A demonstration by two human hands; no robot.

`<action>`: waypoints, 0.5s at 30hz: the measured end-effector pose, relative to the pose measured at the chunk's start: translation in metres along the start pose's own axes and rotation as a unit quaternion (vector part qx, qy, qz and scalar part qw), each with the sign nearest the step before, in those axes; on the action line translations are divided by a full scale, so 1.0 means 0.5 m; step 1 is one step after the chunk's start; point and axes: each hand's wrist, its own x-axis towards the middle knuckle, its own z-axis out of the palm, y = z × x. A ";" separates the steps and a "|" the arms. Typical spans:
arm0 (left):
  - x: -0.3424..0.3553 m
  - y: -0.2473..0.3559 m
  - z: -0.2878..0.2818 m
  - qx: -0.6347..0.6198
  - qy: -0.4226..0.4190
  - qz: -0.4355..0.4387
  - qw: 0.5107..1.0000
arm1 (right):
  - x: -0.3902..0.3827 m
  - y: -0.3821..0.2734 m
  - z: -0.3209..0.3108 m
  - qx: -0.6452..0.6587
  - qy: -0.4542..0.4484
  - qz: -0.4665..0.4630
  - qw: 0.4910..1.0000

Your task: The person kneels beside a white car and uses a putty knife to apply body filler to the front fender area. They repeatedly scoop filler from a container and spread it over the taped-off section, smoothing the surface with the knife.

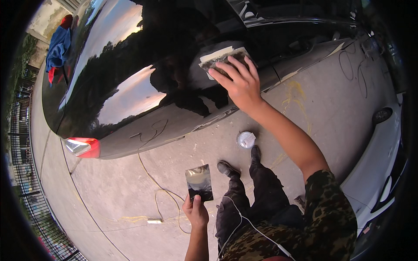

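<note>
My left hand (196,212) grips the lower edge of a glossy black rectangular panel (199,182), thumb on its face; the panel reflects light and stands apart from the car. My right hand (241,82) reaches up to the side of a shiny black car (183,48). Its fingers are spread flat over a dark, mottled patch (212,65) with a pale, uneven strip (216,54) along its upper edge. The palm and fingers partly cover this patch, and I cannot tell what it is made of. Sky and trees mirror in the car's paint.
A round lidded tub (246,139) stands on concrete by my shoes (228,168). Yellowish cord (162,190) winds across the ground. A red tail light (82,148) marks one car end; blue cloth (58,48) lies beyond. A pale car (370,169) stands right.
</note>
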 end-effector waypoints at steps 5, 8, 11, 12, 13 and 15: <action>0.047 -0.040 -0.014 0.004 0.004 -0.006 1.000 | -0.098 -0.009 0.048 0.014 0.000 0.006 1.000; 0.061 -0.047 -0.018 0.002 0.014 -0.011 1.000 | -0.127 -0.016 0.051 0.016 -0.017 0.016 1.000; 0.056 -0.034 -0.017 -0.002 0.000 0.001 1.000 | -0.113 -0.022 0.016 0.014 -0.028 0.018 0.999; 0.049 -0.025 -0.015 0.000 0.000 -0.004 1.000 | -0.101 -0.024 -0.003 0.019 -0.025 0.019 0.999; 0.041 -0.017 -0.013 -0.001 -0.001 -0.004 1.000 | -0.079 -0.020 -0.014 0.013 -0.029 0.024 0.999; 0.023 0.001 -0.008 -0.004 0.000 -0.006 1.000 | -0.030 -0.009 -0.030 0.016 -0.046 0.024 0.999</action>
